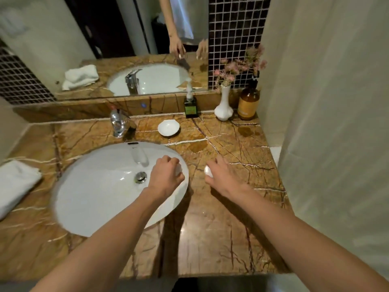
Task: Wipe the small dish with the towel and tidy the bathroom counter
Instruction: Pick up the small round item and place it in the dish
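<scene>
Two bare hands reach over the marble desk point(221, 218). The left hand point(166, 175) hangs above the sink's point(88, 186) right rim, fingers curled in a loose fist; whether it grips anything I cannot tell. The right hand point(223, 175) holds a small white object point(208, 171). The dish point(168, 127) sits by the faucet point(119, 123). The towel point(16, 184) lies folded far left.

White dish point(168, 127) upright nr faucet; towel point(15, 184) folded left.
</scene>
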